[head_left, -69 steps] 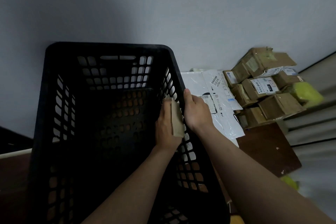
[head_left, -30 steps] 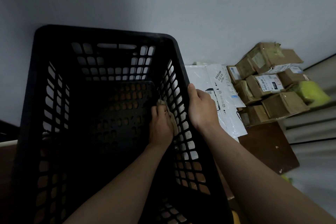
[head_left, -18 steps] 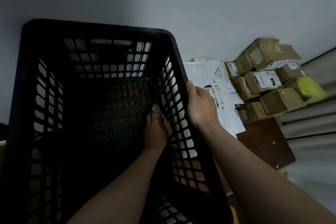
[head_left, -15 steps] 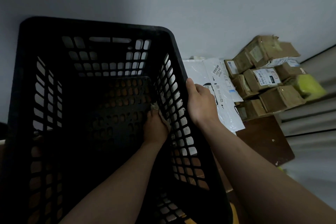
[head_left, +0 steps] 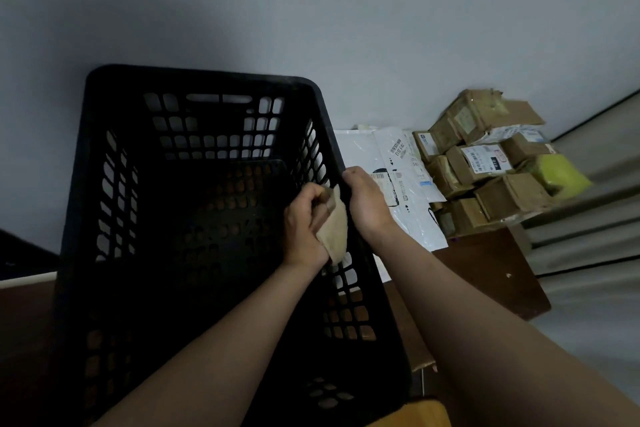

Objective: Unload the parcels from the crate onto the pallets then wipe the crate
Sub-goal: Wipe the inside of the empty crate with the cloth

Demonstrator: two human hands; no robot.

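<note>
Forearms low in view, stretched forward. Left grip (head_left: 306, 218) curled round tan cloth (head_left: 335, 229), held against right inner wall of black crate (head_left: 201, 74). Right grip (head_left: 369, 201) clamped on that wall's rim. Farther right, white mailers (head_left: 394, 163) and stacked brown boxes (head_left: 485, 163) on brown board (head_left: 491, 270).

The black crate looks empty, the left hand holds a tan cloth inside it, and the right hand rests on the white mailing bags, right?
No. The head view shows the right hand gripping the right rim of the black crate, not resting on the white mailing bags. The rest holds: the crate looks empty and the left hand holds the tan cloth inside it.
</note>
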